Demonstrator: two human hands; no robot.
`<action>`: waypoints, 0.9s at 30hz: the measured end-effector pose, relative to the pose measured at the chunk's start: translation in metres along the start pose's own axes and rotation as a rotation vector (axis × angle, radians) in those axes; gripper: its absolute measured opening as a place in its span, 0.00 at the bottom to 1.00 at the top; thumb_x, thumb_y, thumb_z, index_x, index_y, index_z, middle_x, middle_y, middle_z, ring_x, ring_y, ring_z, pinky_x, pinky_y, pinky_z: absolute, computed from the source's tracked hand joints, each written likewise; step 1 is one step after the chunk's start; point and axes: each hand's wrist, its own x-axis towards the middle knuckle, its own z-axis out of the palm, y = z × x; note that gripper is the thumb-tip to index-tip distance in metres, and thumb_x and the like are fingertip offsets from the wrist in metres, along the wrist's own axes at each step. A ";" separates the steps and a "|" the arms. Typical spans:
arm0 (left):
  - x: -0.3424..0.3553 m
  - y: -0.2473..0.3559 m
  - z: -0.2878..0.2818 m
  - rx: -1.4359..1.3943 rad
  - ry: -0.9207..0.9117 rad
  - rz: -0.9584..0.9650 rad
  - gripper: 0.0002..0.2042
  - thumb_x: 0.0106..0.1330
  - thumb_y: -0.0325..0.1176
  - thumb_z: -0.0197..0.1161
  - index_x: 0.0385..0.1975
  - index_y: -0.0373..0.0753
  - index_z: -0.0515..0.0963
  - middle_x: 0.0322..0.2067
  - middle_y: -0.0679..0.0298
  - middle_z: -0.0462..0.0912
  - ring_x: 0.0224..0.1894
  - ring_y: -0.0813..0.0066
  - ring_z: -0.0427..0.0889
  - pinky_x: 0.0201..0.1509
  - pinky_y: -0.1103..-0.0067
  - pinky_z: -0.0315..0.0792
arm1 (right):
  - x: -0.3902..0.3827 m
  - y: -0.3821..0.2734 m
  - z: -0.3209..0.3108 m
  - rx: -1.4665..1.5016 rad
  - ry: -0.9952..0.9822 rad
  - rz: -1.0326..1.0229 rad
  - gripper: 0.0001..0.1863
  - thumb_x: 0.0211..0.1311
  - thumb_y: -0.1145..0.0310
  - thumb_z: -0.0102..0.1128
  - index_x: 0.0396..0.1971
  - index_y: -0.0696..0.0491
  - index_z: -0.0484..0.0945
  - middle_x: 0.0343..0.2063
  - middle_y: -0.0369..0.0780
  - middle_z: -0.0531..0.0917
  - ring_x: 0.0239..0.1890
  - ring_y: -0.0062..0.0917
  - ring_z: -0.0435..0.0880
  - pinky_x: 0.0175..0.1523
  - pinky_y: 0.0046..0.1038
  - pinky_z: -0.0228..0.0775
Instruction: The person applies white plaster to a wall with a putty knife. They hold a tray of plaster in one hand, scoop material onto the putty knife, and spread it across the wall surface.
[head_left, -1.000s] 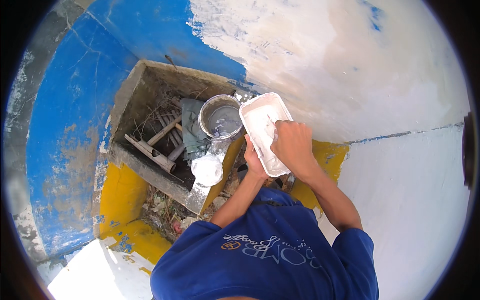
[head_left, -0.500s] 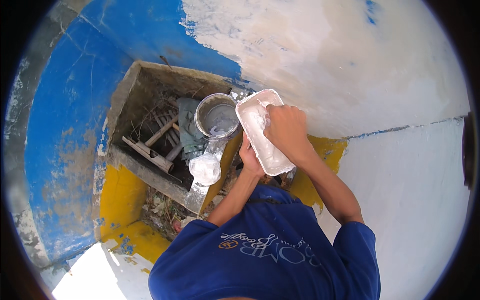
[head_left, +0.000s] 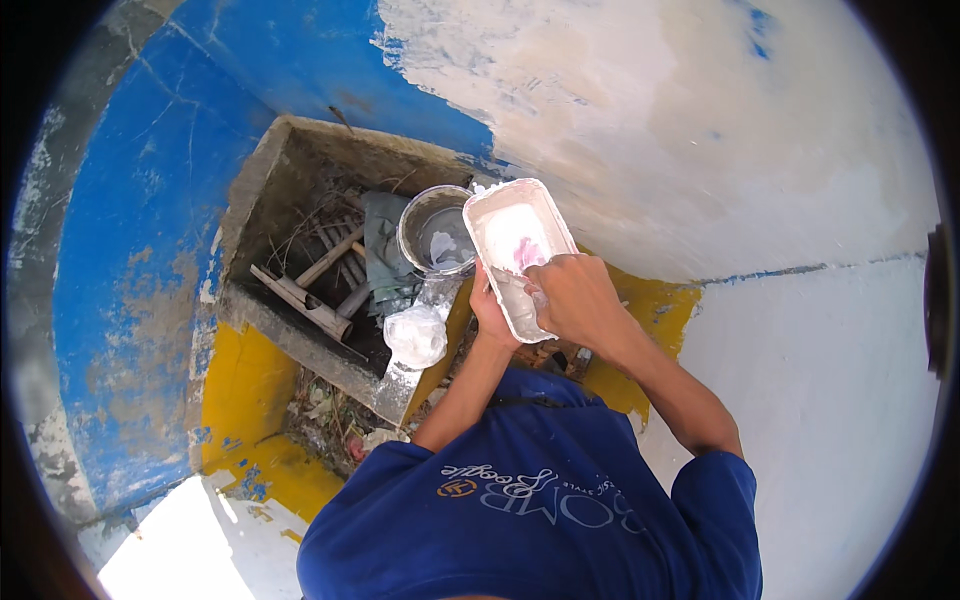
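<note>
My left hand (head_left: 491,309) grips a pale, oblong plastic tub (head_left: 552,204) from its left side and holds it tilted in front of my chest. White paste (head_left: 513,232) with a pinkish patch lies inside, heaped toward the far end. Over the tub's near right part, my right hand (head_left: 580,298) is closed, its fingers dipping inside around a flat scraper-like tool that is mostly hidden. Left of the tub stands a round bucket (head_left: 405,228) with greyish-white residue. A white, paste-covered lump (head_left: 415,337) sits on the ledge nearer me.
A concrete box (head_left: 262,170) at the left holds bamboo pieces (head_left: 318,312), twigs and a grey-green cloth (head_left: 382,240). The wall ahead is part blue (head_left: 270,60), part whitish coated (head_left: 620,110). Yellow paint (head_left: 240,390) covers lower surfaces. Debris (head_left: 325,420) lies below the box.
My right hand has moved from the tub's far end toward its near end. White paste now shows heaped at the far end. The tub has shifted slightly left.
</note>
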 end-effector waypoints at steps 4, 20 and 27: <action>0.000 -0.001 -0.009 -0.072 -0.152 -0.015 0.28 0.73 0.56 0.39 0.60 0.40 0.67 0.44 0.57 0.79 0.41 0.64 0.80 0.48 0.67 0.75 | -0.005 -0.001 0.000 0.032 0.070 -0.009 0.10 0.37 0.72 0.62 0.24 0.57 0.83 0.17 0.50 0.79 0.23 0.44 0.81 0.30 0.40 0.72; 0.004 -0.006 -0.013 -0.051 -0.368 -0.020 0.28 0.74 0.54 0.37 0.66 0.42 0.61 0.61 0.58 0.69 0.62 0.59 0.69 0.67 0.62 0.62 | 0.019 -0.003 -0.008 0.113 0.129 0.149 0.09 0.33 0.74 0.59 0.20 0.62 0.80 0.18 0.55 0.78 0.25 0.51 0.79 0.34 0.45 0.71; -0.003 -0.003 -0.002 0.014 -0.275 0.051 0.29 0.74 0.53 0.37 0.67 0.40 0.59 0.63 0.57 0.67 0.63 0.58 0.68 0.68 0.62 0.60 | 0.018 0.003 -0.015 0.162 0.217 0.199 0.10 0.30 0.75 0.60 0.19 0.63 0.80 0.18 0.56 0.78 0.25 0.52 0.79 0.35 0.45 0.72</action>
